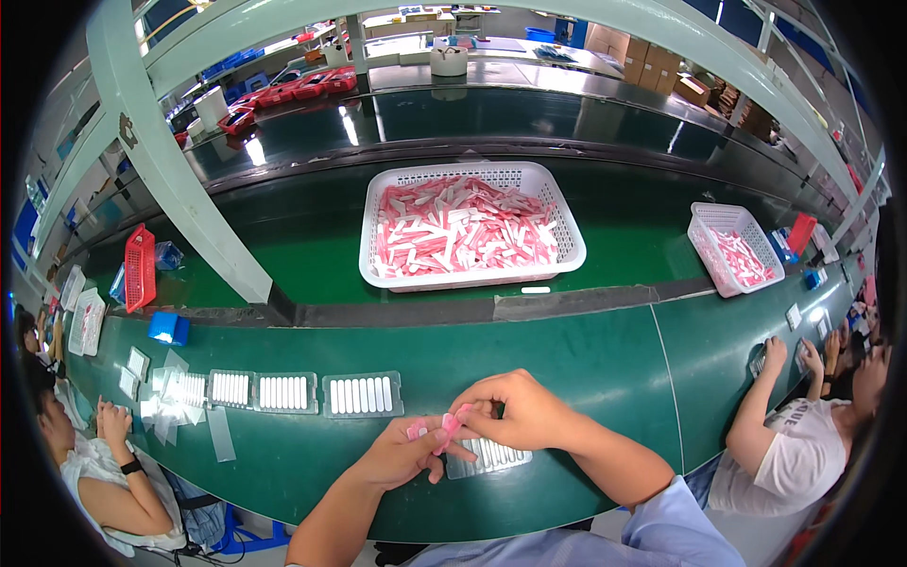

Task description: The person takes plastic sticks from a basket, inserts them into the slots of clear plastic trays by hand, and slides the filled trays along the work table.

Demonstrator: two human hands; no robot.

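My left hand [404, 452] is closed on a few small pink-and-white strips [451, 425], which poke out between its fingers. From the right, my right hand [518, 408] pinches at the top of the same strips, its fingertips nearly touching the left ones. Just beneath both hands lies a transparent slotted tray [496, 459] on the green table, partly hidden by my fingers. To the left stands another transparent tray [363, 395] holding a row of white strips. Beyond my hands, a large white basket [378, 274] is heaped with pink-and-white strips [463, 231].
More filled trays [286, 392] line up leftward beside loose transparent sheets [165, 406]. A single white strip [536, 290] lies before the basket. A smaller white basket [704, 260] sits at right. A blue box [168, 328] and metal post [189, 180] stand left. People work on both sides.
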